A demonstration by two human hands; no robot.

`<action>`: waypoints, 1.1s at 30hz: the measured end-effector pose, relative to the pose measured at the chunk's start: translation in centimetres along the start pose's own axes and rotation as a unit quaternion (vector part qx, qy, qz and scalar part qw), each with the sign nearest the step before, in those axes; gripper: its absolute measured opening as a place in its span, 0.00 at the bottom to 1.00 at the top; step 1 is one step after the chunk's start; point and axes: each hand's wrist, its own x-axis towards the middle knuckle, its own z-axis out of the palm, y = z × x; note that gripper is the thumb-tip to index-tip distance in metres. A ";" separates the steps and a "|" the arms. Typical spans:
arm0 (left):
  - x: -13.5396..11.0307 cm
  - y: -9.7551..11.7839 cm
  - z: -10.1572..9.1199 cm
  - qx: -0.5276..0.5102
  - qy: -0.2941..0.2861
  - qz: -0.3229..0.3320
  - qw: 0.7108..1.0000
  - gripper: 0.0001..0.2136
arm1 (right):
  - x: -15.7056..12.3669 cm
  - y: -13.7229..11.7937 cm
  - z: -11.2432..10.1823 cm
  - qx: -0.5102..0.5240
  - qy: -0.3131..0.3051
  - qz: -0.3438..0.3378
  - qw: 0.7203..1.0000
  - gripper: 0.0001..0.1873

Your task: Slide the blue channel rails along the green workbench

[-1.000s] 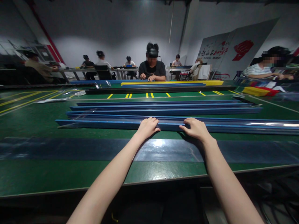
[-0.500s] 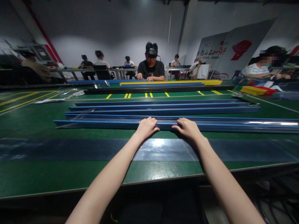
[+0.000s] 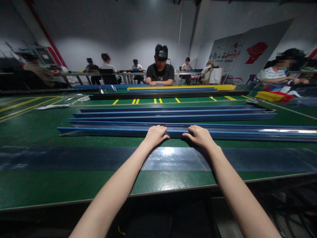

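Observation:
A long blue rail [image 3: 99, 131] lies across the green table [image 3: 49, 188], nearest of several such rails. My left hand [image 3: 156, 135] sits on its middle with the fingers curled over the top edge. My right hand [image 3: 199, 135] grips the same rail a short way to the right, fingers bent over it too. Both forearms reach straight out from the table's front edge. A dark glossy sheet strip [image 3: 74, 158] lies flat on the table under my wrists.
More blue rails [image 3: 173, 117] lie parallel just behind. Further back are a black rail [image 3: 148, 96] and yellow and blue strips [image 3: 198, 88]. A person [image 3: 160, 71] sits opposite, others behind. Yellow and red pieces [image 3: 272, 96] lie at the right.
My right hand has slid a little to the left along the rail, closer to my left hand. The left hand has stayed in place.

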 end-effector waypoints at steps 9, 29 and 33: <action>0.0 0.1 -0.2 -0.010 -0.015 -0.007 1.000 0.13 | 0.0 -0.1 -0.3 -0.002 -0.008 0.000 1.000 0.20; 0.1 0.1 -0.6 -0.009 -0.038 -0.025 0.999 0.14 | 0.0 -0.2 -0.4 0.003 -0.009 0.000 1.000 0.19; 0.1 0.0 -0.6 -0.010 -0.040 -0.027 0.999 0.14 | 0.1 -0.2 -0.3 0.005 -0.009 0.002 1.000 0.19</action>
